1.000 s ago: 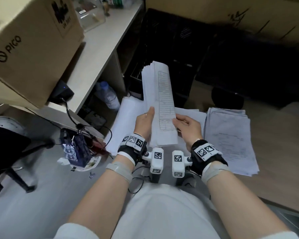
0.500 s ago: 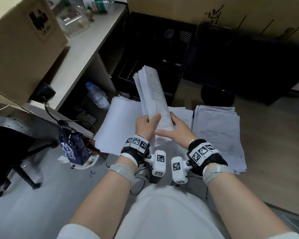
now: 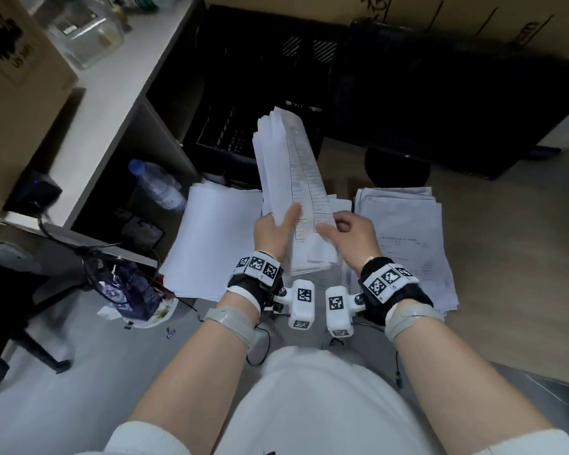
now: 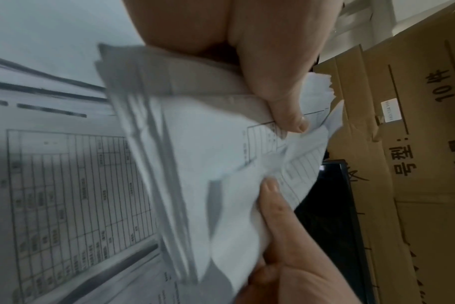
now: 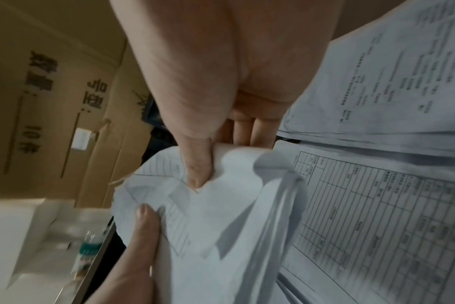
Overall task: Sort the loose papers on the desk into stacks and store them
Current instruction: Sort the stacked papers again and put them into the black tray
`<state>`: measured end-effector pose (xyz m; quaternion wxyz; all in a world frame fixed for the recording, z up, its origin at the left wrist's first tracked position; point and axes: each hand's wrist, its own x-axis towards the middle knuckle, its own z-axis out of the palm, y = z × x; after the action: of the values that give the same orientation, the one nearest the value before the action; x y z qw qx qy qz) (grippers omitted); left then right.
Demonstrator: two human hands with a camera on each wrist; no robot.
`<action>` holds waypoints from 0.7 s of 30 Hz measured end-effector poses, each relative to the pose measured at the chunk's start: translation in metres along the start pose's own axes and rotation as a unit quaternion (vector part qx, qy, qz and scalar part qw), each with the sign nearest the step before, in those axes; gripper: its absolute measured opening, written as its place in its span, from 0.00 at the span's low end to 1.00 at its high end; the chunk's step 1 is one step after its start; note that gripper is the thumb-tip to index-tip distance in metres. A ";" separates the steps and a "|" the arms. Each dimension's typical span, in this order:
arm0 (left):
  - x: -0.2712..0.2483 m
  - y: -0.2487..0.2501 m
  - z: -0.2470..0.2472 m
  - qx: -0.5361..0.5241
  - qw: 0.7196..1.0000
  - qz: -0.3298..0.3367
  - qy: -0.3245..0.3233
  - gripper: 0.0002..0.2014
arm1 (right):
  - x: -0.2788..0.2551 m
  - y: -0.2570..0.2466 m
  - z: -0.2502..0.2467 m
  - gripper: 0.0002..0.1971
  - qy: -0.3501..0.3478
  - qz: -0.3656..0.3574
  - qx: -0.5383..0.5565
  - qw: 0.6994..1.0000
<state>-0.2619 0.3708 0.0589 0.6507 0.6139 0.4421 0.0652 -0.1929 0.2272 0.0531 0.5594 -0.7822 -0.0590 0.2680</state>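
Big picture first: you're standing over the desk, a shelf off to your left, cardboard boxes and a dark monitor at the back. On the desk lie three piles: a blank-faced left pile, a printed right pile, and a middle pile mostly hidden under what you're holding.

And what you're holding is the sheaf, raised above the desk, tilted away from you, its far edges fanned and uneven. White office paper, the top sheet a ruled form with a table of rows. Your left hand grasps its near left edge, thumb laid across the face. Your right hand is pinching the near right corner of the front sheet between thumb and fingers, and that sheet buckles where you pinch it.

Now the handling. This bundle looks light but floppy; it sags wherever you don't support it. Loose sheets slide on each other, so keep that left grasp firm near the bottom edge or the fan will spill. The single sheet creases easily, so I'd peel it by the corner gently and let it lift clear.
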 end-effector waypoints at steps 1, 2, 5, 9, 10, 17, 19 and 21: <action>0.007 0.001 -0.005 0.011 1.000 0.001 -0.014 0.18 | 0.004 0.001 0.004 0.05 0.030 0.008 -0.002 1.000; 0.015 0.001 -0.010 0.024 0.999 0.006 -0.025 0.15 | 0.007 0.002 0.008 0.09 0.055 0.018 -0.008 0.998; 0.041 -0.003 -0.028 0.032 0.999 0.011 -0.025 0.12 | 0.014 0.007 0.022 0.14 0.136 0.063 -0.027 0.988; 0.066 -0.011 -0.050 0.046 0.999 0.000 -0.028 0.13 | 0.008 0.023 0.025 0.09 0.312 0.119 -0.028 0.942; 0.069 -0.011 -0.054 0.037 0.999 -0.001 -0.030 0.13 | 0.004 0.025 0.023 0.10 0.347 0.119 -0.032 0.930; 0.074 -0.022 -0.072 0.026 1.000 -0.005 -0.012 0.08 | -0.017 0.037 0.032 0.13 0.309 0.074 -0.169 0.933; 0.071 -0.027 -0.078 0.036 0.999 -0.010 -0.003 0.09 | -0.017 0.048 0.045 0.13 0.260 0.075 -0.218 0.938; 0.068 -0.033 -0.085 0.042 0.999 -0.013 0.008 0.13 | -0.015 0.062 0.057 0.13 0.191 0.108 -0.237 0.947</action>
<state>-0.2920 0.4682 0.0092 0.6214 0.6346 0.4574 0.0428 -0.2462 0.2468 -0.0107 0.3267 -0.9303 0.0716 0.1508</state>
